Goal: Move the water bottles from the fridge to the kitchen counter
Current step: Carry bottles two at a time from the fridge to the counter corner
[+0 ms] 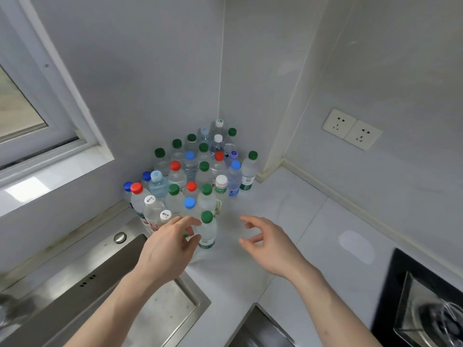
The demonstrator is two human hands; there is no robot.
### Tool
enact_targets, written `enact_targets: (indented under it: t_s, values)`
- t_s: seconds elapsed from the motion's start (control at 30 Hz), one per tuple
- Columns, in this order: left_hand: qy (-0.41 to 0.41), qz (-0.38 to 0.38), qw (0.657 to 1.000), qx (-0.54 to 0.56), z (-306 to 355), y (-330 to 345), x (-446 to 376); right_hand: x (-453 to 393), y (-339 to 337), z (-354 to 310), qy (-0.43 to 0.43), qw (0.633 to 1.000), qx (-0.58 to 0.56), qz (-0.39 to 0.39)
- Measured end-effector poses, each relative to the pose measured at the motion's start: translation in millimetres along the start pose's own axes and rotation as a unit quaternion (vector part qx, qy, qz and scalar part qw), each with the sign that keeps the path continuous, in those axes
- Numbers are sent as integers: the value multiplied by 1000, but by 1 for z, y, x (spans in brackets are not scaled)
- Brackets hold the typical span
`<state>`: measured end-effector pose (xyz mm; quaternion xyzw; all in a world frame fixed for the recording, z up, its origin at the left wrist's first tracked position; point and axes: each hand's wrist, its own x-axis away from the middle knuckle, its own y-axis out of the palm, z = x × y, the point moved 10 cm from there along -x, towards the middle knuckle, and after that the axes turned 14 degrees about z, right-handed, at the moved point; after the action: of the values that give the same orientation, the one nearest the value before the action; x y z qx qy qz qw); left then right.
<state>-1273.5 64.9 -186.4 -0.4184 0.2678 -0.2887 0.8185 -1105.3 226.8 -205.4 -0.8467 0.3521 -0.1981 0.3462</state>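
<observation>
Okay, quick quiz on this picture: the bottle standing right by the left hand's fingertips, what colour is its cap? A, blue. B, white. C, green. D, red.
C: the bottle at the front of the cluster, next to the left hand, has a green cap; the red, blue and white caps sit on bottles farther back on the counter.
</observation>
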Motion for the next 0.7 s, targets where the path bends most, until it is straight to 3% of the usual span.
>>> enact_targets:
  t_s: [0.33, 0.7]
  values:
    - [131, -56, 990, 24, 129, 30, 24, 111, -87, 79, 72, 992, -35, 97]
    - [337, -191, 916, 104, 334, 92, 201, 377, -194, 188, 211, 926, -69, 305]
